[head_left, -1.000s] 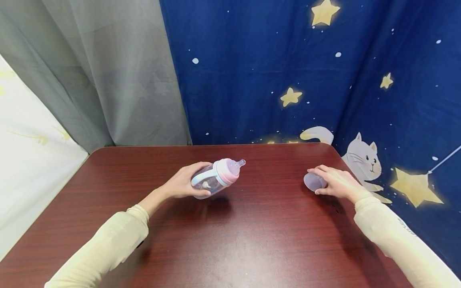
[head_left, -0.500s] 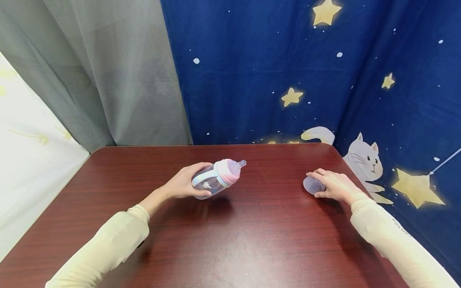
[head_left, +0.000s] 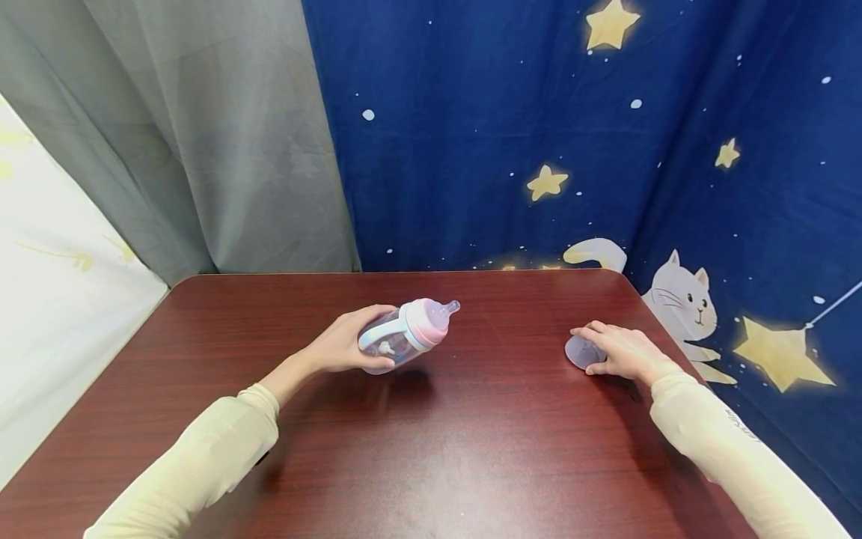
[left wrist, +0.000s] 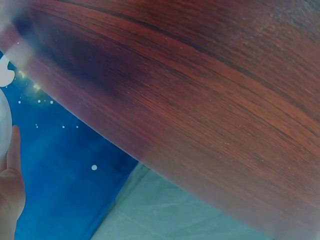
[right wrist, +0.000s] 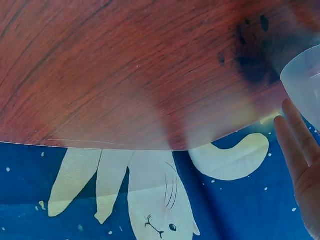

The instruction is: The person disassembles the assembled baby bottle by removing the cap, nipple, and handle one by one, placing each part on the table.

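My left hand (head_left: 340,343) grips a clear baby bottle (head_left: 423,323) with a pink collar, a pale handle and a clear teat. The bottle is tilted, its teat pointing up and to the right, and a shadow lies on the table below it. Only a sliver of the bottle (left wrist: 4,122) shows at the left edge of the left wrist view. Over at the table's right side, my right hand (head_left: 625,352) holds a translucent cap (head_left: 579,353) between thumb and fingers. In the right wrist view the cap (right wrist: 305,80) is cut off by the frame's edge.
Both hands are over a dark red wooden table (head_left: 471,449). Past its far edge hang a grey curtain (head_left: 256,150) and a blue curtain (head_left: 458,150) printed with stars and a cat. A white cloth (head_left: 60,299) hangs at the left.
My right hand has moved slightly left and down with the cap, whose opening shows less. The left hand and the bottle have stayed nearly still.
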Tool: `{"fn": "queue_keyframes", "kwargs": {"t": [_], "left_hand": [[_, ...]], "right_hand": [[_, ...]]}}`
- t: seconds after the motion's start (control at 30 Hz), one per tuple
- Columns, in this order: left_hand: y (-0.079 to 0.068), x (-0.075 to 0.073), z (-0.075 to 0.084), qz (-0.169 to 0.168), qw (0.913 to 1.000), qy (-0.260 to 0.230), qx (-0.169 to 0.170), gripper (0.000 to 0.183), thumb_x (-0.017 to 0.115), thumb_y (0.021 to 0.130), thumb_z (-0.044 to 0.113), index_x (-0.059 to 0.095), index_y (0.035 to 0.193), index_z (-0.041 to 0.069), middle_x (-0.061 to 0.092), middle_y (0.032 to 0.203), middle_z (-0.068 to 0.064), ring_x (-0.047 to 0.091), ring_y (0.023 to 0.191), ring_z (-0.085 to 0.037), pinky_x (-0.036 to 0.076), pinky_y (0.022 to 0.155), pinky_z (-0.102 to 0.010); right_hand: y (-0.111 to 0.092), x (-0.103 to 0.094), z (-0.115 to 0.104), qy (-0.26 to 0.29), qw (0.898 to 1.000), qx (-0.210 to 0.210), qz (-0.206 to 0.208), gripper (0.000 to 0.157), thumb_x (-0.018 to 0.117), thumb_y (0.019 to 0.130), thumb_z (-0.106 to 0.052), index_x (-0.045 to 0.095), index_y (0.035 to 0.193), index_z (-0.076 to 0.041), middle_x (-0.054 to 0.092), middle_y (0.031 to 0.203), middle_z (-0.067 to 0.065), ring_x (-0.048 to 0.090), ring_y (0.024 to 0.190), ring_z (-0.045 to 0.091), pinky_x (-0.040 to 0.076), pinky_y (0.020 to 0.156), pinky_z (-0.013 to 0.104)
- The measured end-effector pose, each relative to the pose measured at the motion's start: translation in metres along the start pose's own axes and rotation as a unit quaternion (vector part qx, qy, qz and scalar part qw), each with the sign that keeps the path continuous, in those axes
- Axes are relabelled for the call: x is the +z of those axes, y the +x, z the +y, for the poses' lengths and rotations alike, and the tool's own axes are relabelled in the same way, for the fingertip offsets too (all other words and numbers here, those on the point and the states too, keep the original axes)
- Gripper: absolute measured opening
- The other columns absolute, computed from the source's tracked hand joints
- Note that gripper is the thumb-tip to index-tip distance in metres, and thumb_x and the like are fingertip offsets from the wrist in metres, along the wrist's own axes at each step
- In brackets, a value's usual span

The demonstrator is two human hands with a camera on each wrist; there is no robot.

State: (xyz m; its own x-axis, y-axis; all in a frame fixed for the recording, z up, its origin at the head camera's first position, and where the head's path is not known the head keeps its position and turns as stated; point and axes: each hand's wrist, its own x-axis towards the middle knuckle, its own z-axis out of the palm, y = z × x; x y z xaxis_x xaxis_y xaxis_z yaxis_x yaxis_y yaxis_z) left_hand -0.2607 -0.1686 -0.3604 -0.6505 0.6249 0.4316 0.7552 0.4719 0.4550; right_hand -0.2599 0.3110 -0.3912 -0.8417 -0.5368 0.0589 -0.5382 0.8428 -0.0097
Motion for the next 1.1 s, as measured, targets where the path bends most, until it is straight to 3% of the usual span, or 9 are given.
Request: {"fn": "queue_keyframes", "kwargs": {"t": [0.4, 0.6, 0.87, 1.1], "left_hand": [[0.001, 0.001, 0.000, 0.000, 1.0000, 0.002, 0.004, 0.078, 0.075, 0.059, 0.049, 0.046, 0.122, 0.013, 0.054, 0.107, 0.003, 0.051, 0.090, -0.011, 0.042, 0.075, -0.032], [0.001, 0.002, 0.000, 0.000, 1.0000, 0.000, 0.001, 0.076, 0.075, 0.060, 0.050, 0.047, 0.121, 0.014, 0.054, 0.106, 0.006, 0.050, 0.089, -0.009, 0.042, 0.075, -0.031], [0.002, 0.002, 0.002, -0.002, 1.0000, 0.002, 0.004, 0.076, 0.075, 0.060, 0.049, 0.047, 0.121, 0.014, 0.054, 0.106, 0.005, 0.051, 0.089, -0.009, 0.042, 0.075, -0.031], [0.002, 0.004, 0.004, -0.008, 1.0000, 0.004, -0.001, 0.076, 0.074, 0.060, 0.050, 0.047, 0.121, 0.014, 0.054, 0.107, 0.006, 0.050, 0.090, -0.008, 0.042, 0.076, -0.031]], "right_hand": [[0.001, -0.001, -0.003, -0.009, 1.000, -0.004, -0.020, 0.071, 0.075, 0.068, -0.031, 0.044, 0.128, -0.011, 0.049, 0.110, 0.008, 0.053, 0.089, 0.024, 0.044, 0.063, 0.046], [-0.001, -0.006, -0.005, -0.004, 1.000, 0.012, -0.014, 0.078, 0.072, 0.068, -0.042, 0.039, 0.131, -0.010, 0.049, 0.113, 0.011, 0.052, 0.094, 0.026, 0.043, 0.067, 0.048], [0.000, -0.027, -0.007, 0.013, 0.999, 0.031, 0.029, 0.079, 0.068, 0.068, -0.052, 0.041, 0.130, -0.010, 0.047, 0.118, 0.013, 0.050, 0.100, 0.030, 0.041, 0.071, 0.050], [0.012, -0.055, -0.021, 0.034, 0.995, 0.042, 0.082, 0.072, 0.058, 0.074, -0.058, 0.044, 0.129, -0.014, 0.046, 0.123, 0.011, 0.045, 0.108, 0.030, 0.038, 0.078, 0.052]]}}
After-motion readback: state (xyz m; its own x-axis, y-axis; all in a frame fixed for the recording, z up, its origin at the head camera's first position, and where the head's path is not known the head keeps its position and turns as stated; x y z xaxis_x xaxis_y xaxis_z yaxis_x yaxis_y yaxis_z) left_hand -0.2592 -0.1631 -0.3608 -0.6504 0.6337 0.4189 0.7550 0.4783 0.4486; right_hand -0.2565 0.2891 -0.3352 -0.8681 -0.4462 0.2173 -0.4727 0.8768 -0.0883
